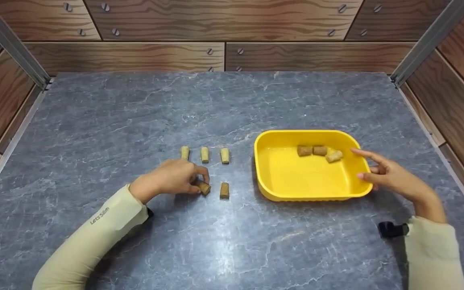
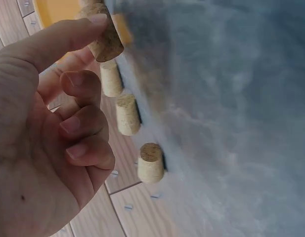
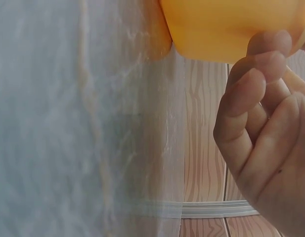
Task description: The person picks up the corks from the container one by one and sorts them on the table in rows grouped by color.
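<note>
My left hand (image 1: 175, 177) pinches a brown cork (image 1: 204, 188) between thumb and index finger, the other fingers curled, as the left wrist view also shows. Just right of it a second brown cork (image 1: 224, 190) lies on the table. Behind them three pale corks (image 1: 204, 154) form a row. On the right, my right hand (image 1: 393, 177) grips the right rim of the yellow bin (image 1: 308, 193), with thumb and index finger over the edge. Inside the bin are two brown corks (image 1: 305, 151) and one pale cork (image 1: 334, 156), near its back right part.
The grey marbled table (image 1: 232, 241) is bounded by wood-patterned panels (image 1: 224, 20) at the back and sides. Metal profiles (image 1: 18, 48) run up at the two back corners.
</note>
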Demonstrator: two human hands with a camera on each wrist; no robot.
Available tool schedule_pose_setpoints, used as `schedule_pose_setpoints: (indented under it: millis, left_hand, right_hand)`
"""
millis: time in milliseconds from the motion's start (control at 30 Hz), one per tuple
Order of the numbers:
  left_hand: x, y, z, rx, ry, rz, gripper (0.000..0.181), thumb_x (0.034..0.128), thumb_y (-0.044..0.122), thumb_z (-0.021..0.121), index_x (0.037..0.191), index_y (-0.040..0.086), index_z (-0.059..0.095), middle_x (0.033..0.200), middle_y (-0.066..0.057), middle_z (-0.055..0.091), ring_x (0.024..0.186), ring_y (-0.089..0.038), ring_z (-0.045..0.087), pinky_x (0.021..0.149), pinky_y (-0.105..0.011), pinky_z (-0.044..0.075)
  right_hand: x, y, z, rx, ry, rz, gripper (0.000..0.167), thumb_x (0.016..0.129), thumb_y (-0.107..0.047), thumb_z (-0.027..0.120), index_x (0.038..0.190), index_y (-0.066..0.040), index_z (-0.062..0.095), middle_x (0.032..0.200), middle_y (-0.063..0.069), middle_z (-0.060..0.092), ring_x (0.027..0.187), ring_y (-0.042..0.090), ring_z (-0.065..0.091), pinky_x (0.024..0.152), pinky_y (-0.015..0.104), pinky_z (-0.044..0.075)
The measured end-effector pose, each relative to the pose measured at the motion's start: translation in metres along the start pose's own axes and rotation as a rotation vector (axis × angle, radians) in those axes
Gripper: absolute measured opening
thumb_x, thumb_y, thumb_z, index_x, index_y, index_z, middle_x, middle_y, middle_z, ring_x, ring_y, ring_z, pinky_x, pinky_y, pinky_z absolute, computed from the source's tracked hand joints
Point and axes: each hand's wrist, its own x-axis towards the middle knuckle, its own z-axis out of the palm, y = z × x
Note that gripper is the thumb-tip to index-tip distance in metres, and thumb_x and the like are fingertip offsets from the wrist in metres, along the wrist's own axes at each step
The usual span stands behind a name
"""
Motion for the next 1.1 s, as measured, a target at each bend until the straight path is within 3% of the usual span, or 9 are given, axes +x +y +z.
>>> schedule_pose_setpoints:
  millis: [200,300,533,700,867,1100]
  left_hand:
    - [0.0025,-0.0011,0.0033,0.054,0.004,0.052,0.024,0.0831,0.015,0.072,0.104,0.027,0.069,0.066,0.005,0.058,0.056,-0.007,0.042,0.049,-0.024,0.033]
    - [0.0023,-0.0011,0.0044,0.044,0.0,0.044,0.025,0.0825,0.017,0.074,0.105,0.027,0.068,0.069,0.005,0.062,0.058,-0.006,0.045,0.051,-0.025,0.035]
    - [-0.0016,-0.0002,0.0027,0.035,0.041,-0.09,0.043,0.0772,0.047,0.077,0.112,0.025,0.064,0.07,0.006,0.061,0.06,-0.011,0.048,0.051,-0.03,0.036]
    - [-0.0017,-0.0009,0.007,0.084,0.083,-0.151,0.052,0.0712,0.062,0.074,0.103,0.022,0.065,0.064,0.007,0.055,0.059,-0.014,0.049,0.051,-0.031,0.036]
    - [0.0005,0.0016,0.0072,0.097,0.079,-0.157,0.045,0.0729,0.057,0.074,0.095,0.02,0.065,0.069,0.007,0.057,0.062,-0.015,0.051,0.052,-0.031,0.037]
    - [0.0029,0.0046,0.0033,0.094,0.048,-0.14,0.036,0.076,0.042,0.076,0.102,0.02,0.065,0.073,0.005,0.059,0.064,-0.016,0.052,0.055,-0.034,0.042]
  right_hand:
    - [0.0016,0.0013,0.0011,0.014,-0.012,-0.002,0.06,0.096,-0.012,0.057,0.15,-0.012,0.03,0.073,-0.006,0.065,0.058,0.008,0.053,0.055,0.029,0.045]
    - [0.0019,0.0017,0.0013,0.02,-0.02,-0.007,0.06,0.096,-0.011,0.056,0.15,-0.013,0.03,0.073,-0.006,0.066,0.058,0.007,0.052,0.055,0.029,0.045]
    - [0.0008,0.0002,0.0005,0.019,-0.016,-0.005,0.059,0.097,-0.012,0.056,0.15,-0.013,0.029,0.077,-0.005,0.068,0.058,0.007,0.052,0.055,0.03,0.045]
    - [0.0002,0.0004,0.0004,0.01,-0.009,0.006,0.059,0.097,-0.013,0.056,0.15,-0.013,0.03,0.077,-0.005,0.068,0.058,0.007,0.052,0.055,0.03,0.045]
    - [0.0005,0.0008,0.0003,0.003,-0.003,0.0,0.059,0.097,-0.013,0.056,0.15,-0.013,0.03,0.077,-0.004,0.068,0.058,0.009,0.053,0.055,0.03,0.045]
    - [0.0004,0.0004,0.0,0.003,-0.005,0.003,0.059,0.097,-0.013,0.056,0.15,-0.013,0.03,0.077,-0.004,0.069,0.058,0.008,0.053,0.055,0.03,0.046]
